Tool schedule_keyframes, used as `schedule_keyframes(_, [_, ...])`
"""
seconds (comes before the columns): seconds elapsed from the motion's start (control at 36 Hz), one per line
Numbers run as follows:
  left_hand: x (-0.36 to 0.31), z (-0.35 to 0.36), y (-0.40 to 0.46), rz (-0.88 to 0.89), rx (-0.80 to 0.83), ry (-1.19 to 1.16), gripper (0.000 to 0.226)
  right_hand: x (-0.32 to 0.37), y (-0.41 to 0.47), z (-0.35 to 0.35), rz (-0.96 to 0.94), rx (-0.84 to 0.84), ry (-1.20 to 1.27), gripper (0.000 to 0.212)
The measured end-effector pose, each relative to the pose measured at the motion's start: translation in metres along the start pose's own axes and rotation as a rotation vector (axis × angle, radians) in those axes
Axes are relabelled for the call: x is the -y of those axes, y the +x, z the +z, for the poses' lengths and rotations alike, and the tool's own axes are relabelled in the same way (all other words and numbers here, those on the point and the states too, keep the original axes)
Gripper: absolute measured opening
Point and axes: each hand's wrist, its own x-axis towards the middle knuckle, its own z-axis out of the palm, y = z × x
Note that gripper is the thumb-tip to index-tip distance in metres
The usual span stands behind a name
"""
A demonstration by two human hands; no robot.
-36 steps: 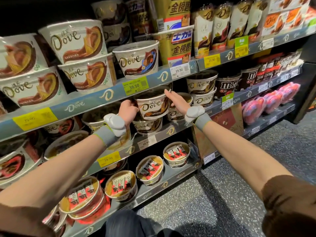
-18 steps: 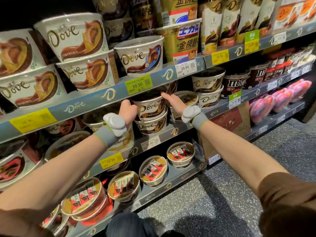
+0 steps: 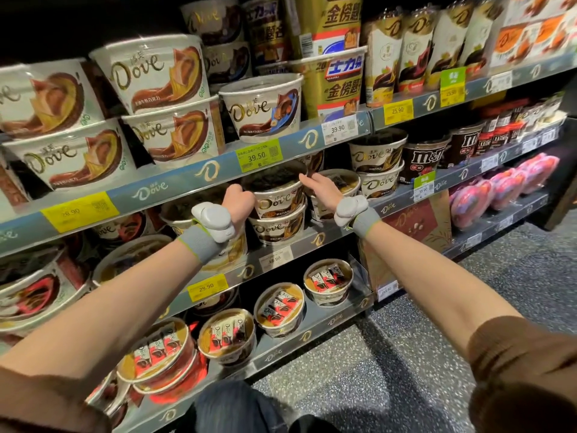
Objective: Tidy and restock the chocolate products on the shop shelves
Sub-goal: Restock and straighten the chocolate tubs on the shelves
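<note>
A white-and-brown Dove tub (image 3: 278,200) with a dark lid sits stacked on a second Dove tub (image 3: 276,229) on the middle shelf (image 3: 315,240). My left hand (image 3: 239,200) grips the upper tub's left side, its fingers hidden behind the tub. My right hand (image 3: 318,185) lies with straight fingers against the tub's right rim, just under the shelf above.
The upper shelf edge (image 3: 209,173) with a green price tag (image 3: 259,155) hangs close over both hands. More Dove tubs (image 3: 376,157) and M&M's tubs (image 3: 424,157) stand to the right. Tubs of wrapped chocolates (image 3: 279,307) fill the shelf below. Speckled floor lies at lower right.
The upper tub has come down onto the lower tub and gone a little further back under the shelf. Both hands stay at its sides.
</note>
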Motion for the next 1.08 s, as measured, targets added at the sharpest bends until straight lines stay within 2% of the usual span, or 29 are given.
schedule_keyframes(0.03, [-0.012,-0.002,-0.018,-0.003,-0.003,0.004,0.04,-0.007,0.006,0.0,0.003,0.002,0.003,0.105])
schedule_keyframes(0.11, [-0.023,-0.003,-0.039,-0.011,0.005,-0.011,0.021,-0.001,-0.005,0.0,-0.003,-0.011,0.004,0.072])
schedule_keyframes(0.28, [-0.022,-0.007,-0.058,0.035,0.011,-0.055,0.027,0.019,-0.053,-0.001,-0.092,-0.045,-0.003,0.048])
schedule_keyframes(0.39, [-0.019,-0.008,-0.069,0.062,-0.022,-0.131,0.039,0.01,-0.065,0.002,-0.109,-0.188,-0.057,0.019])
schedule_keyframes(0.44, [-0.011,-0.013,-0.08,0.051,-0.034,-0.187,0.032,0.004,-0.075,0.009,-0.092,-0.228,-0.04,0.01])
schedule_keyframes(0.5, [0.0,-0.02,-0.089,0.03,-0.054,-0.221,0.018,-0.002,-0.085,0.019,-0.066,-0.229,-0.041,0.013])
schedule_keyframes(0.61, [0.028,-0.035,-0.109,-0.007,-0.093,-0.236,0.029,-0.016,-0.105,0.04,-0.069,-0.211,-0.035,0.017])
schedule_keyframes(0.72, [0.071,-0.056,-0.133,-0.081,-0.109,-0.212,0.017,-0.031,-0.13,0.077,-0.06,-0.066,-0.004,0.022])
schedule_keyframes(0.89, [0.148,-0.099,-0.185,-0.238,-0.248,-0.126,0.021,-0.042,-0.164,0.156,-0.078,0.12,-0.082,0.019])
schedule_keyframes(1.08, [0.207,-0.166,-0.248,-0.355,-0.416,-0.039,0.023,-0.026,-0.193,0.247,-0.236,0.315,-0.127,0.028])
